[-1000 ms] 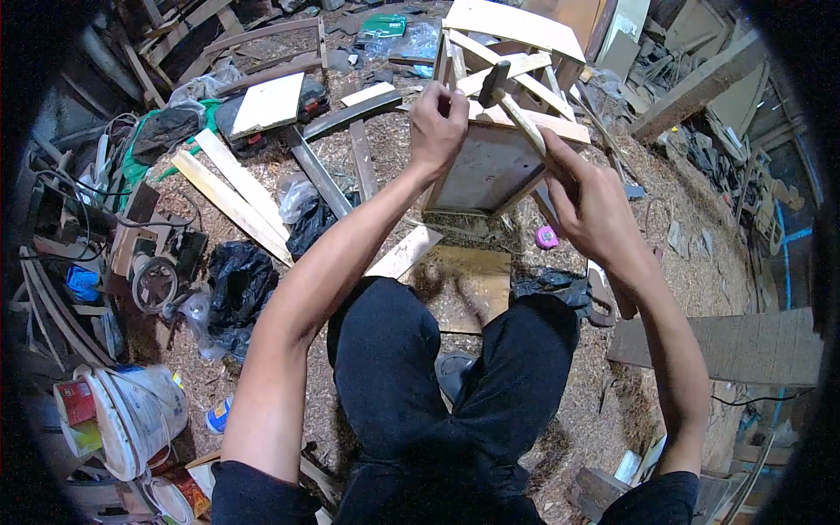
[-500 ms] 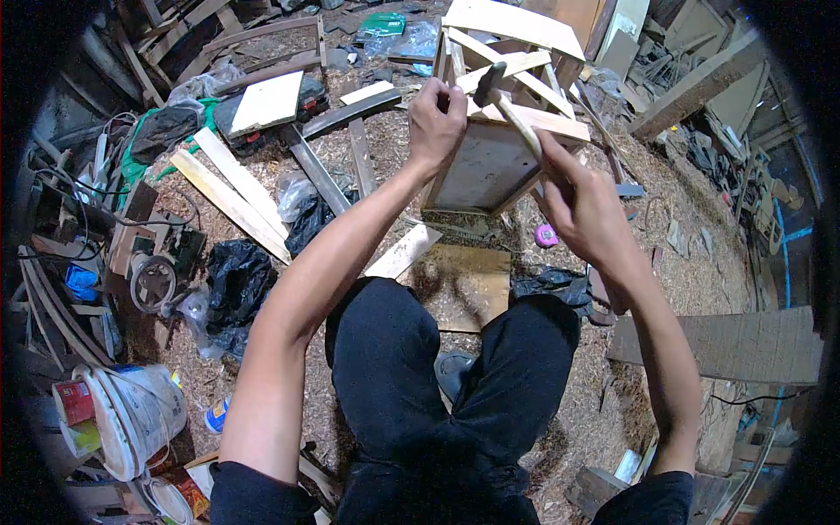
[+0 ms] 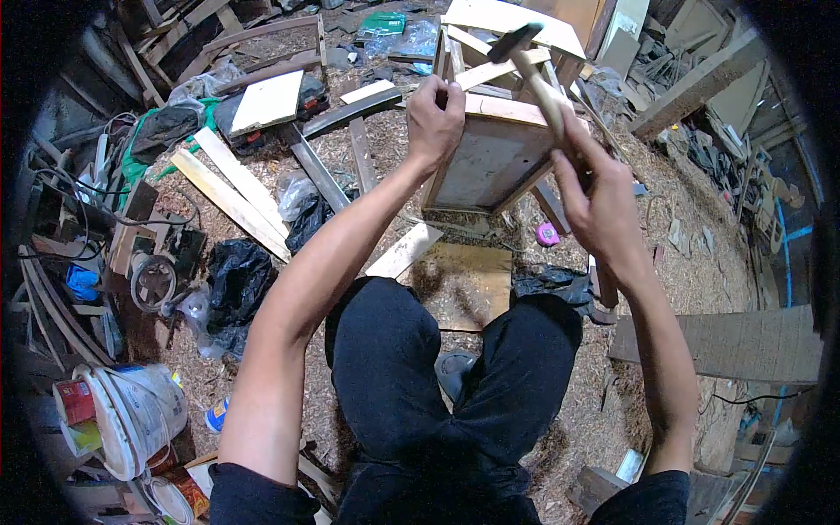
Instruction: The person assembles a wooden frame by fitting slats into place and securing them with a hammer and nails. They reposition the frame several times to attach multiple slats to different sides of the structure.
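Note:
My right hand (image 3: 599, 197) is closed around the wooden handle of a hammer (image 3: 544, 92), its dark head raised above the wooden frame (image 3: 516, 122). My left hand (image 3: 435, 122) is at the near left corner of that frame, thumb and fingers curled together. Whatever lies between those fingers is hidden from me. The frame is box-like, with a grey panel on its near side, crossed slats on top and a pale board (image 3: 516, 24) at the far end.
A pink tape measure (image 3: 548, 234) lies on the shavings right of the frame. Loose planks (image 3: 229, 203) and black plastic bags (image 3: 238, 284) are to the left. A white bucket (image 3: 144, 416) stands at lower left, and a wide board (image 3: 717, 344) is at right.
The hammer's head has risen up and to the right, away from my left hand. My right hand has shifted slightly right, while my left hand stays at the frame's corner.

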Demonstrator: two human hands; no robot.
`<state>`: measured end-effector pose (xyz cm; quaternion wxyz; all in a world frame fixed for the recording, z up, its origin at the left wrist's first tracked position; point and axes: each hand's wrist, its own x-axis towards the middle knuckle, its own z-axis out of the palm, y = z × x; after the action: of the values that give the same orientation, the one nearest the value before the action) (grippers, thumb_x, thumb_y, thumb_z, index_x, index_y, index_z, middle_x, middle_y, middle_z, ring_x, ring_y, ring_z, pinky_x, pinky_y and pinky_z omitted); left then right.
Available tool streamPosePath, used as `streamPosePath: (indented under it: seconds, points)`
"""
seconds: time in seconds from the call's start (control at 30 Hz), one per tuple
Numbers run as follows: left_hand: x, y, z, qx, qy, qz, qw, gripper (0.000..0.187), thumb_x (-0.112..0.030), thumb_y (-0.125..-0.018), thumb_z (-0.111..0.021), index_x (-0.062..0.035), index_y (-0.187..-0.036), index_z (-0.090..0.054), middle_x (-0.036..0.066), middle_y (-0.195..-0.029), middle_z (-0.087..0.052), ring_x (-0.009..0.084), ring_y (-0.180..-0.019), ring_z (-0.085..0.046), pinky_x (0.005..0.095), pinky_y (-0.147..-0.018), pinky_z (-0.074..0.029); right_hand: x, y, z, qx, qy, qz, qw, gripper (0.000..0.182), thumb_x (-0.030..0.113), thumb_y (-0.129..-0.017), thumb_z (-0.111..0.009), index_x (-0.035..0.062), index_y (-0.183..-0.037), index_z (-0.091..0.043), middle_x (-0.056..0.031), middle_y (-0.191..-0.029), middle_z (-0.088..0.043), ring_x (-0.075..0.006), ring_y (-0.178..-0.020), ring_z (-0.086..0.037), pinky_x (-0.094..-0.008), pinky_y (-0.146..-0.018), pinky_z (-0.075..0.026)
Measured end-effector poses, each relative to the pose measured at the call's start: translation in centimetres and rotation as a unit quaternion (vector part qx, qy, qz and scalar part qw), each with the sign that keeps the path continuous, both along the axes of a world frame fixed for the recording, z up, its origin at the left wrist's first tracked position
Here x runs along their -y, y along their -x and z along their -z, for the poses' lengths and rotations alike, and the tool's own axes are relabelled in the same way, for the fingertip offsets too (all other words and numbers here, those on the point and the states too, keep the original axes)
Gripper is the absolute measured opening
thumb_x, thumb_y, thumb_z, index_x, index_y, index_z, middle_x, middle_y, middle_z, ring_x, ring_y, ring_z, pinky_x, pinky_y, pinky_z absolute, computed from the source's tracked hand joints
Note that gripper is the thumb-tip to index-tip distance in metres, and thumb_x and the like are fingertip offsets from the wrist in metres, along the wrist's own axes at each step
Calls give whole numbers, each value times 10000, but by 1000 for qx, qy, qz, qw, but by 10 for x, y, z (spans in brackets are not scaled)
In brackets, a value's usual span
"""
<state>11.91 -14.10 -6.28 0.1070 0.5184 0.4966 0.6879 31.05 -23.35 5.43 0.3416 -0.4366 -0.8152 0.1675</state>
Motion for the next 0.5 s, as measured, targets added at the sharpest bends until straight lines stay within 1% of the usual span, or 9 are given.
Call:
streamPosePath:
  seconds: [0.1, 0.13, 0.2, 0.23, 0.27, 0.33, 0.37, 0.47, 0.5]
  points:
    - [-4, -1, 0, -17, -13, -7, 1000, 250, -161, -833, -544, 34, -689, -485, 170, -620, -512, 244, -569, -522, 371, -561, -413, -10, -4, 9, 97, -25, -49, 994, 432, 35, -814, -537, 48, -1244, -495, -313, -791, -572, -441, -722, -588, -443, -668, -465]
    - [-4, -1, -2, -13, -12, -9, 1000, 250, -162, -833, -545, 34, -690, -486, 172, -623, -512, 247, -570, -523, 370, -562, -414, -9, -3, 2, 97, -29, -49, 994, 432, 35, -814, -537, 48, -1244, -495, -313, -791, -572, -441, -722, -588, -443, -668, -465]
    - [-2, -1, -1, -8, -5, -10, 1000, 249, -162, -833, -546, 34, -691, -486, 174, -626, -512, 251, -571, -523, 369, -563, -414, -2, 1, -10, 73, 30, -13, 997, 436, 41, -812, -530, 56, -1246, -495, -314, -792, -570, -446, -729, -584, -455, -675, -461]
    - [-3, -1, -1, -6, -4, -7, 1000, 249, -165, -833, -546, 32, -692, -489, 174, -627, -514, 256, -574, -526, 369, -564, -415, -6, -1, -2, 32, -54, -26, 998, 429, 54, -813, -529, 59, -1240, -499, -312, -780, -570, -448, -717, -583, -464, -672, -459]
    - [-2, 0, -1, -5, -3, -5, 1000, 249, -167, -833, -546, 30, -692, -491, 174, -628, -515, 261, -578, -530, 369, -565, -416, -9, -3, 4, 32, -52, -26, 998, 429, 54, -813, -529, 59, -1240, -499, -312, -780, -570, -448, -717, -583, -464, -672, -459]
    - [-6, 2, 2, -12, -11, -5, 1000, 248, -167, -834, -545, 29, -691, -492, 175, -629, -516, 265, -579, -530, 369, -565, -417, -12, -6, 11, 77, -50, -55, 994, 424, 65, -813, -536, 64, -1236, -503, -308, -776, -573, -448, -712, -584, -465, -665, -459]
    - [-6, 2, 3, -20, -20, -5, 1000, 248, -167, -834, -544, 27, -689, -493, 176, -629, -517, 268, -581, -530, 369, -565, -417, -11, -6, 14, 112, -54, -41, 991, 423, 65, -809, -538, 66, -1231, -507, -306, -784, -577, -449, -707, -583, -469, -669, -459]
    - [-5, 2, 2, -11, 0, -6, 1000, 244, -166, -833, -544, 28, -695, -493, 178, -634, -522, 269, -583, -535, 373, -564, -417, -11, -4, 2, 98, -26, -40, 994, 423, 66, -810, -541, 61, -1232, -506, -306, -791, -579, -443, -698, -584, -467, -665, -459]
    - [-5, 2, 3, -11, 2, -5, 1000, 244, -166, -833, -544, 28, -695, -493, 178, -634, -522, 269, -583, -535, 373, -564, -417, -9, -3, -4, 106, -33, -6, 994, 421, 71, -814, -545, 50, -1232, -503, -308, -785, -576, -436, -690, -587, -465, -661, -459]
